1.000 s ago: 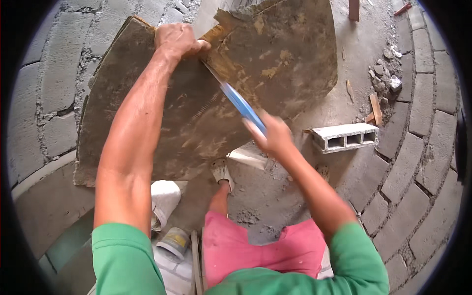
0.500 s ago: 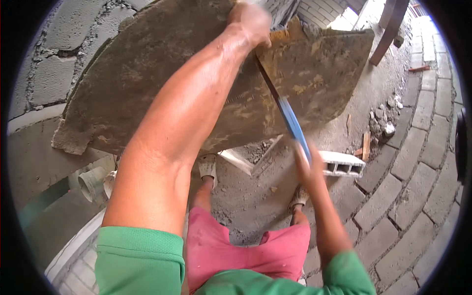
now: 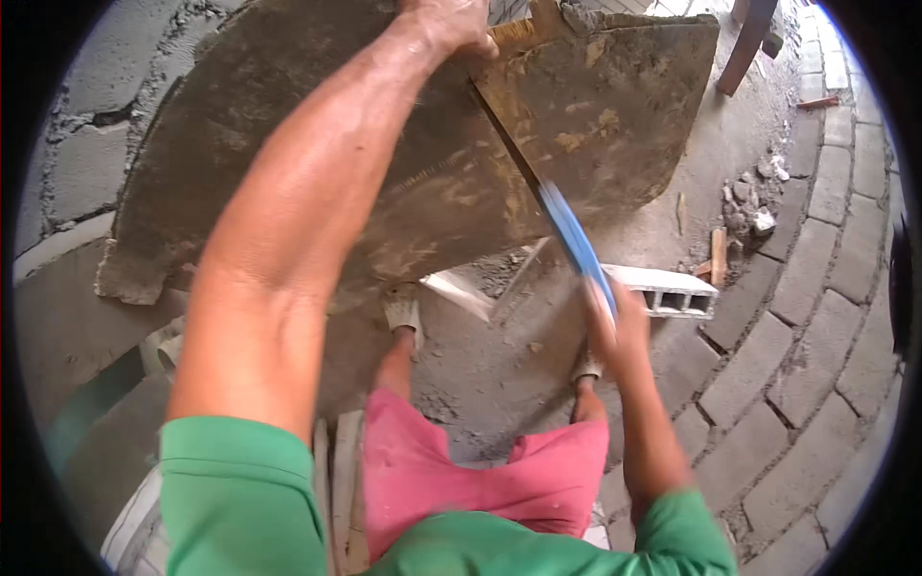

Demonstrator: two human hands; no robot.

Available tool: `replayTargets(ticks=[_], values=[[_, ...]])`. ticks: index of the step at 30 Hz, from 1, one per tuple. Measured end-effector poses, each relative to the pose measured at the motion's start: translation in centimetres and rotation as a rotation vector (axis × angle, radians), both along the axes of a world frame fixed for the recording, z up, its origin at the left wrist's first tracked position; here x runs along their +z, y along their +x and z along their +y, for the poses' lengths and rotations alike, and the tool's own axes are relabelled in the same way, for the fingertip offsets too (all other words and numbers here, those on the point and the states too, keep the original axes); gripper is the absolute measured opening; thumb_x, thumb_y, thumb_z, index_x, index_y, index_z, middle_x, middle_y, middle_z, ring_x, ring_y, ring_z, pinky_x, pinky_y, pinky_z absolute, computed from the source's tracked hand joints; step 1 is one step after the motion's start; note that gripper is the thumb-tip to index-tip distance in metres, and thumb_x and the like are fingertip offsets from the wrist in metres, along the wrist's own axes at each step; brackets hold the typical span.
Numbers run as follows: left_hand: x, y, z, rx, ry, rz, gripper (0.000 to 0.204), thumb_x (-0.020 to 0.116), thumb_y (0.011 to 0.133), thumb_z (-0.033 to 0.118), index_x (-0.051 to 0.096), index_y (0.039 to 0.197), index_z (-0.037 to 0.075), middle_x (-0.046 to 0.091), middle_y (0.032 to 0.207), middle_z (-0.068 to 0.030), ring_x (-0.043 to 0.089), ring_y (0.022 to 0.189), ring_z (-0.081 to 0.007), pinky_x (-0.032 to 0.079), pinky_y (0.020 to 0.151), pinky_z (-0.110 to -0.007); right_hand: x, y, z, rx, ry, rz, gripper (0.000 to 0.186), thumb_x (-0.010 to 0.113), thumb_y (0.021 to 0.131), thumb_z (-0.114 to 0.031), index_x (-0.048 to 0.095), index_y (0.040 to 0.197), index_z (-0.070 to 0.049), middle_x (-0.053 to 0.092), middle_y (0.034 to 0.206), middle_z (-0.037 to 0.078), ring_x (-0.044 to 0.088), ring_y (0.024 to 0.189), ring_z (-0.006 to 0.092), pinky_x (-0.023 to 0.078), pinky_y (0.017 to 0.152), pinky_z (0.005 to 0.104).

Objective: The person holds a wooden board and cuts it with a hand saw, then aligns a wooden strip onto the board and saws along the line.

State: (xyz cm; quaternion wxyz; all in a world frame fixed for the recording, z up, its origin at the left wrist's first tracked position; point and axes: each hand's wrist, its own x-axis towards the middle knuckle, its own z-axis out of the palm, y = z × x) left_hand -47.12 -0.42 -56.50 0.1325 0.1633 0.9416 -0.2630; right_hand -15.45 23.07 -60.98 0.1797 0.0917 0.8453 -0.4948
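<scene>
Across the upper half of the frame: one large board (image 3: 317, 173), flat, mortar-caked, brown-grey, tilted up on edge, its ragged lower corner at left centre. We judge the work in hand to be cleaning or splitting this board along its seam.

Upper centre: our left hand (image 3: 451, 24), closed over the top rim of the board, arm straight and bearing down.

Right of centre: our right hand (image 3: 615, 322), closed round the lower end of a long blue-handled tool (image 3: 571, 235); the hand is blurred, so the exact grip we cannot tell. The dark blade runs up and left along a line between the darker face and a lighter, yellow-stained panel (image 3: 595, 106).

Lower centre: our pink shorts (image 3: 461, 475), two dusty shoes (image 3: 401, 307) standing just below the board.

Right centre: one pale hollow block (image 3: 672, 288) on the dusty ground (image 3: 499, 374), beside rubble (image 3: 749, 202) and wood scraps. Curved row of grey blocks (image 3: 797, 317) at right.

Handling note, as we judge it: keep the left hand clear of the blade's line, hold the board steady against the legs, and drive the tool along the seam in short, shallow strokes rather than prying hard.
</scene>
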Motion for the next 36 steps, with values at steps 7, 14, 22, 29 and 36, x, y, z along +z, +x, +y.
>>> replayTargets(ticks=[7, 14, 22, 29, 36], values=[[1.1, -0.5, 3.2, -0.034, 0.183, 0.012, 0.065, 0.073, 0.073, 0.064, 0.080, 0.106, 0.010, 0.077, 0.107, -0.0131, 0.074, 0.101, -0.0267, 0.058, 0.085, -0.043, -4.6, -10.3, -4.5, -0.073, -0.043, 0.207, 0.049, 0.066, 0.098, -0.050, 0.063, 0.089, -0.002, 0.065, 0.074, 0.024, 0.066, 0.072, 0.0442, 0.051, 0.066, 0.0490], [1.1, 0.7, -0.1, 0.001, 0.090, -0.019, 0.059, 0.077, 0.077, 0.064, 0.081, 0.105, 0.012, 0.079, 0.101, -0.0078, 0.076, 0.098, -0.0247, 0.061, 0.083, -0.041, 4.4, 5.5, 3.2, 0.020, -0.075, 0.025, 0.034, 0.064, 0.098, -0.035, 0.069, 0.096, -0.002, 0.064, 0.066, 0.013, 0.068, 0.063, 0.0274, 0.052, 0.061, 0.0383], [-1.7, -0.1, 2.3, -0.092, 0.189, 0.022, 0.060, 0.069, 0.074, 0.055, 0.079, 0.111, 0.009, 0.077, 0.116, -0.0136, 0.072, 0.113, -0.0246, 0.055, 0.091, -0.043, -7.6, -8.5, -4.9, -0.079, -0.100, 0.302, 0.041, 0.062, 0.102, -0.040, 0.061, 0.089, -0.002, 0.056, 0.066, 0.015, 0.056, 0.060, 0.0235, 0.045, 0.058, 0.0376], [-0.3, 0.0, -0.5, -0.053, 0.140, 0.072, 0.070, 0.075, 0.072, 0.076, 0.083, 0.090, 0.008, 0.078, 0.083, -0.0107, 0.076, 0.074, -0.0258, 0.062, 0.071, -0.043, 5.0, 7.9, 3.4, -0.076, -0.064, -0.089, 0.036, 0.063, 0.095, -0.038, 0.071, 0.098, -0.004, 0.066, 0.070, 0.016, 0.072, 0.070, 0.0295, 0.056, 0.071, 0.0393], [-2.8, -1.4, 2.5, -0.160, 0.219, 0.231, 0.070, 0.076, 0.069, 0.077, 0.083, 0.087, 0.009, 0.079, 0.083, -0.0110, 0.077, 0.078, -0.0244, 0.062, 0.070, -0.039, -6.8, -14.9, -6.2, -0.063, -0.017, 0.179, 0.052, 0.063, 0.098, -0.054, 0.068, 0.091, -0.002, 0.067, 0.075, 0.024, 0.068, 0.074, 0.0439, 0.052, 0.067, 0.0475]])
